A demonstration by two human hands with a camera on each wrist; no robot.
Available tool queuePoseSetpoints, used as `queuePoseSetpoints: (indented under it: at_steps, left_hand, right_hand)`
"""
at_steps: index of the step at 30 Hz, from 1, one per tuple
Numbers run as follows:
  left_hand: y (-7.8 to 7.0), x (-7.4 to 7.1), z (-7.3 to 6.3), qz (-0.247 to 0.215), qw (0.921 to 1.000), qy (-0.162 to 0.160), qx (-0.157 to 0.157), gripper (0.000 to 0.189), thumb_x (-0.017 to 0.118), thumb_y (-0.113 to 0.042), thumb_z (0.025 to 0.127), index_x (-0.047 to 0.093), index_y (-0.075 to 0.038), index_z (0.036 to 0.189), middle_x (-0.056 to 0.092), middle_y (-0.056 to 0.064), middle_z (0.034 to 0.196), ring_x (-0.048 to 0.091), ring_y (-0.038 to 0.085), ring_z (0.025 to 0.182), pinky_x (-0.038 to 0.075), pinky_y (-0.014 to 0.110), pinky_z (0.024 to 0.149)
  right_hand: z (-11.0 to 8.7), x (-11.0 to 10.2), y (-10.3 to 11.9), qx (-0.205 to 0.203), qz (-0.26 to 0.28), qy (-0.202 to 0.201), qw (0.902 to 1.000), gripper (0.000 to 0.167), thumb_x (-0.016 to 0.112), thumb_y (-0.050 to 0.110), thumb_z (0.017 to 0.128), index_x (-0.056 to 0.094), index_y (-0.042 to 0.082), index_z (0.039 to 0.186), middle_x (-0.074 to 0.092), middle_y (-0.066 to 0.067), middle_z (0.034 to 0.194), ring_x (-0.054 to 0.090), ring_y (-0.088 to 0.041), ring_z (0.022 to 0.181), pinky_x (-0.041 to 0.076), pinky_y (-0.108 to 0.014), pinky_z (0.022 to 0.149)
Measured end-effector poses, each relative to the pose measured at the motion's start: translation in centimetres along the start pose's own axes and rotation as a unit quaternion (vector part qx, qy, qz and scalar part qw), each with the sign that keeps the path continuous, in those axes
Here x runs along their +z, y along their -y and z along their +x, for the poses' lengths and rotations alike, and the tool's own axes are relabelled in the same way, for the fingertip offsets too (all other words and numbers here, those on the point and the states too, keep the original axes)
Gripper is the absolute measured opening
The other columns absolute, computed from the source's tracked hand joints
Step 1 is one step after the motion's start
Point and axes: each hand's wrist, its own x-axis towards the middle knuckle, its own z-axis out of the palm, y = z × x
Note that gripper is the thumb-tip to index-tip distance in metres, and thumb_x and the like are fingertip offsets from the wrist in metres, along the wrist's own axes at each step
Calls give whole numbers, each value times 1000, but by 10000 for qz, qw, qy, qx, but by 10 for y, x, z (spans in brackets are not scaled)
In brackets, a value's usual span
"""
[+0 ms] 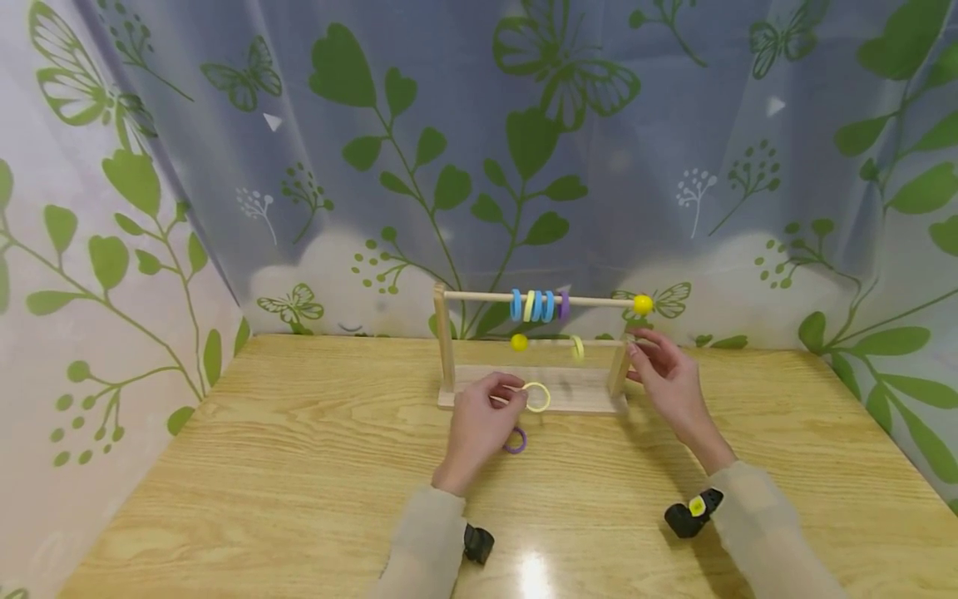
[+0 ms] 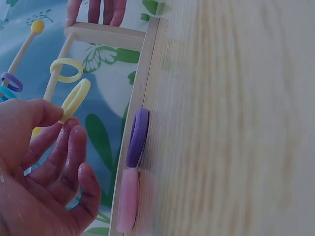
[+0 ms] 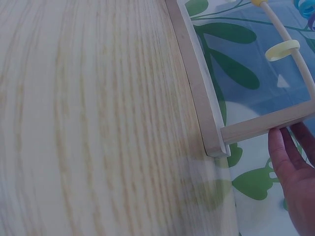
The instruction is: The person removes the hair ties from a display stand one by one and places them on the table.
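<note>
My left hand pinches a pale yellow ring between thumb and fingertips, in front of a wooden two-bar stand. On the stand's lower bar hangs another yellow ring, inward from the bar's yellow end ball. My right hand touches the outer side of the right post with extended fingertips. Blue rings, a yellow ring and a purple ring hang on the upper bar. Beneath my left hand, a purple ring lies on the table, mostly covered in the head view.
A pink ring lies beside the purple one along the stand's base. The upper bar ends in a yellow ball at the right. Behind the wooden table hangs a leaf-patterned curtain.
</note>
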Motion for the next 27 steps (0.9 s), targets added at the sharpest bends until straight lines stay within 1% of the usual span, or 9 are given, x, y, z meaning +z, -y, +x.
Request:
queuePoseSetpoints:
  at_steps: [3,5,11,14,16,18,23,27]
  left_hand:
    - [-1,1,-1,49,9998,166,-18,12,72,-20,93,77,-14,102,77,4,90,65,7,71,55,24,67]
    - [0,2,-2,72,9997,242,-10,12,72,-20,93,77,-14,102,77,4,90,66,7,71,56,25,68]
    - [2,3,-3,133,9987,482,-55,13,71,-20,94,77,-14,103,76,4,92,67,8,72,57,24,68]
    - [1,3,-3,-102,9972,718,-198,13,70,-18,94,76,-12,104,75,5,92,70,16,71,60,28,62]
    - [1,2,-4,-192,9956,874,-278,13,69,-17,94,75,-11,104,74,5,91,71,20,68,59,30,57]
    - [0,2,-4,-167,9942,1016,-303,12,69,-17,94,75,-12,103,73,5,90,71,24,66,58,30,54]
    - [1,0,-3,165,9920,1239,-196,11,70,-19,95,75,-13,103,75,4,89,71,23,63,54,25,54]
    - [2,-1,-3,231,9903,1358,-203,10,69,-19,96,75,-13,103,75,4,88,71,23,61,54,24,54]
  right_hand:
    - [-1,0,0,-10,22,14,10000,44,57,21,106,53,-6,140,69,2,118,66,5,98,61,-22,79]
    - [-1,0,-1,-13,12,18,10000,43,57,22,106,54,-4,140,68,5,117,66,5,98,61,-21,79]
    - [-1,0,0,7,8,6,10000,42,57,21,106,54,-4,139,68,6,116,66,6,98,60,-20,79]
    - [-1,0,0,4,2,-4,10000,43,57,22,106,54,-4,140,68,10,115,66,6,98,61,-21,79]
    - [-1,0,0,6,-6,-5,10000,43,57,22,106,54,-4,140,68,12,114,66,6,98,61,-20,79]
    - [-1,0,0,8,-10,8,10000,43,57,22,106,54,-4,140,68,12,114,66,6,98,61,-20,79]
    - [0,0,0,11,-16,16,10000,43,57,22,106,54,-4,140,68,8,115,66,6,98,61,-21,79]
    - [0,1,0,-5,-8,-16,10000,43,57,21,106,54,-4,140,68,7,115,66,6,97,61,-21,78]
